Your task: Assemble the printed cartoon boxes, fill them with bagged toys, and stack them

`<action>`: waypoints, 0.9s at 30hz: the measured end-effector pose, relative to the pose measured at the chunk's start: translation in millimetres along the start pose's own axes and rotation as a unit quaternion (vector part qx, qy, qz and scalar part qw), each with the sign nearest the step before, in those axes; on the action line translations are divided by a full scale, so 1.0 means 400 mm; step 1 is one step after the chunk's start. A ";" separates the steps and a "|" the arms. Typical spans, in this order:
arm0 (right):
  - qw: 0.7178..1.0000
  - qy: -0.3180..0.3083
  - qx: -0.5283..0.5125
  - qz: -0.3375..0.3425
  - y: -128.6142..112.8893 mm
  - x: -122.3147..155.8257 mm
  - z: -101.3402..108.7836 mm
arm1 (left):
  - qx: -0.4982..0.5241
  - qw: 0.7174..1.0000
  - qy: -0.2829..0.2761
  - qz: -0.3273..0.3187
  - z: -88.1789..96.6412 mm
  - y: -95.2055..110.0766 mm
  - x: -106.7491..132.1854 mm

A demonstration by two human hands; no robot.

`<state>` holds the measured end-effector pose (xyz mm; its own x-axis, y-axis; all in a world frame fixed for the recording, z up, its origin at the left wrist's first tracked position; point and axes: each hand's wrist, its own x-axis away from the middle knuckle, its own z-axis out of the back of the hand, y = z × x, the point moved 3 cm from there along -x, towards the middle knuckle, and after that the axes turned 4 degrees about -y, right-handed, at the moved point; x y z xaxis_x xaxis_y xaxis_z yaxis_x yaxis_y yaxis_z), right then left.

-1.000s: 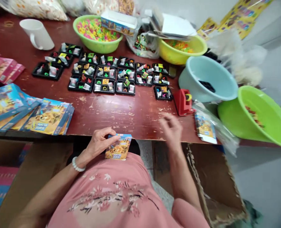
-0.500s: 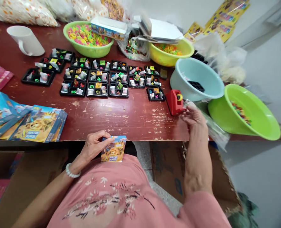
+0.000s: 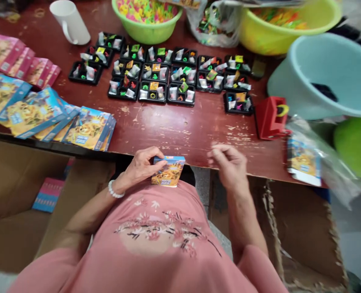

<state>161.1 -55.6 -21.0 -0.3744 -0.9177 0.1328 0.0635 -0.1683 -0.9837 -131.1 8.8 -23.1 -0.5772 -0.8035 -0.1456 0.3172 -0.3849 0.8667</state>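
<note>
My left hand [image 3: 142, 165] grips a small blue and yellow box with a lion picture [image 3: 168, 172], held upright against my pink shirt at the table's front edge. My right hand [image 3: 227, 165] hovers just right of the box with its fingers pinched together; whatever they hold is too small to make out. A red tape dispenser [image 3: 270, 118] stands on the table beyond my right hand. Several black trays [image 3: 151, 90] with small toys and white packets lie in rows further back.
Flat lion-print cartons [image 3: 87, 130] and pink cartons [image 3: 21, 61] lie at the left. Green [image 3: 146, 30], yellow [image 3: 275, 34] and pale blue [image 3: 324, 77] basins and a white jug [image 3: 70, 22] stand at the back. A plastic bag of boxes [image 3: 304, 158] sits at the right. Cardboard boxes [image 3: 293, 228] stand below.
My right hand has pulled back from the red tape dispenser to beside the box, fingers now pinched. The left hand still holds the box. The view has tilted down and left.
</note>
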 end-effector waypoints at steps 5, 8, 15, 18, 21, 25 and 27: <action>0.984 -0.153 -0.071 -0.059 -0.020 0.114 -0.250 | -0.071 0.995 0.014 -0.075 0.007 0.024 0.021; 0.986 -0.144 -0.070 -0.040 -0.008 0.121 -0.272 | -0.099 0.986 0.046 -0.122 -0.001 0.029 0.037; 0.990 -0.125 -0.057 -0.042 -0.012 0.147 -0.260 | -0.155 0.970 0.042 -0.183 -0.036 0.014 0.063; 0.991 -0.117 -0.045 -0.042 -0.015 0.154 -0.261 | -0.193 0.966 0.018 -0.174 -0.041 0.011 0.069; 0.994 -0.103 0.009 -0.020 -0.008 0.154 -0.259 | -0.234 0.960 -0.018 -0.153 -0.040 0.023 0.066; 0.991 -0.110 0.078 0.003 0.005 0.153 -0.261 | -0.247 0.963 -0.074 -0.074 -0.030 0.042 0.039; 0.986 -0.111 0.126 0.021 0.002 0.153 -0.257 | -0.209 0.971 -0.099 -0.052 -0.019 0.048 0.021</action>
<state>43.1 -74.8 -26.0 -0.1574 -0.9770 0.1438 0.3128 -0.1875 -0.9311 -124.1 -8.8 -11.2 -0.7429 -0.6632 -0.0910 0.5039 -0.6435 0.5762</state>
